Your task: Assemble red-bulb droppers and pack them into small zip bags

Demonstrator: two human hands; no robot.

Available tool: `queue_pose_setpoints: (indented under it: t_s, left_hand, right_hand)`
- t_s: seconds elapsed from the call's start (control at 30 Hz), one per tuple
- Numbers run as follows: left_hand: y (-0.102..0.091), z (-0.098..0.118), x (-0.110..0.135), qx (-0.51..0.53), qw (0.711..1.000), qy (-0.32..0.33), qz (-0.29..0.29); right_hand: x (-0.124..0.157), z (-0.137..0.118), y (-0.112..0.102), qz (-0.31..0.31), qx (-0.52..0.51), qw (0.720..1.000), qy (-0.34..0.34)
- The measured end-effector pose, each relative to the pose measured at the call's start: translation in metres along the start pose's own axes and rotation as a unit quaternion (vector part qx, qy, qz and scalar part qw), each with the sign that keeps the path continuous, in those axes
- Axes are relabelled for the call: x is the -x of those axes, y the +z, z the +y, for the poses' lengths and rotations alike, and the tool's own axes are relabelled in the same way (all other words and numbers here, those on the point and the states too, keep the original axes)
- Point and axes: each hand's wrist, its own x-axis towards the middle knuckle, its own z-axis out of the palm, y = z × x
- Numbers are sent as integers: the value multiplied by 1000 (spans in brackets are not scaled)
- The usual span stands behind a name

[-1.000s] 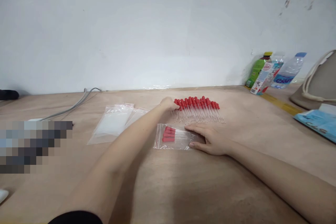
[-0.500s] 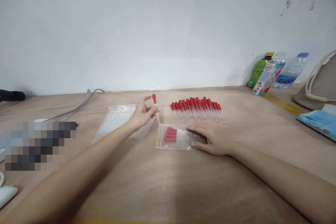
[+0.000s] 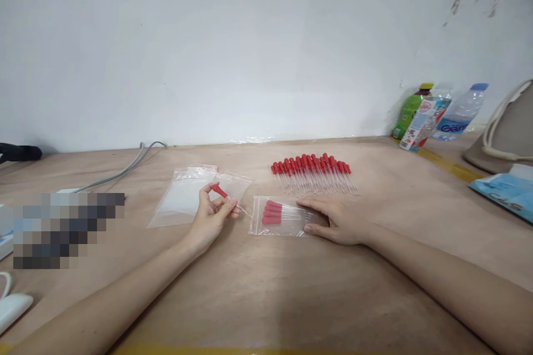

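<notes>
My left hand [image 3: 210,215] pinches a glass dropper with a red bulb [image 3: 220,192], its clear tip pointing toward the open left end of a small clear zip bag [image 3: 287,220]. That bag lies on the wooden table and holds several red-bulbed droppers. My right hand [image 3: 337,217] lies flat, fingers spread, pressing down the bag's right part. Behind the bag a row of loose red-bulbed droppers [image 3: 312,173] lies side by side on the table.
A stack of empty clear zip bags [image 3: 187,195] lies left of my left hand. A grey cable [image 3: 120,169] runs at the back left. Drink bottles [image 3: 437,113], a beige bag [image 3: 506,133] and a blue packet [image 3: 503,191] stand at the right. A white wall backs the table.
My left hand picked one dropper from the row, lifted it, then brought it down and turned it toward the bag's open end. My right hand stayed on the bag.
</notes>
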Motion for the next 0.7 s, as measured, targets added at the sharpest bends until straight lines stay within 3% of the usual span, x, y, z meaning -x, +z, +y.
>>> queue_pose_setpoints:
  t_s: [0.37,0.5,0.7]
  left_hand:
    - [5,0,10,-3,997,-60,-51]
    - [-9,5,7,-123,989,-50,-70]
    - [-27,15,1,-225,957,-48,-176]
  right_hand:
    - [0,-1,-1,1,-4,1000,5]
    - [0,-1,-1,-2,2,1000,4]
    - [0,-2,-1,-2,1,1000,2]
